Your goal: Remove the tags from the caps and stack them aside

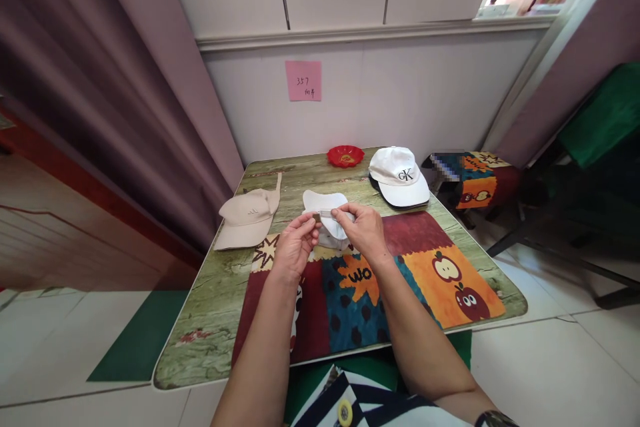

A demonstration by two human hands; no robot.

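A white cap [324, 202] is in front of me near the middle of the table, with its strap and a small buckle between my hands. My left hand [299, 243] pinches the buckle end of the strap with thumb and finger. On the other side, my right hand [364, 230] is closed on the strap. A beige cap [247, 217] lies to the left with its strap sticking up at the back. At the back right, a white cap with black letters [397, 173] rests on a dark cap brim.
The wood-patterned table [200, 327] bears a colourful cloth [400, 307] under my forearms. A red dish [345, 156] stands at the back edge. Beyond it, a pink note [303, 81] is on the wall. A cloth-covered stool [477, 187] stands to the right.
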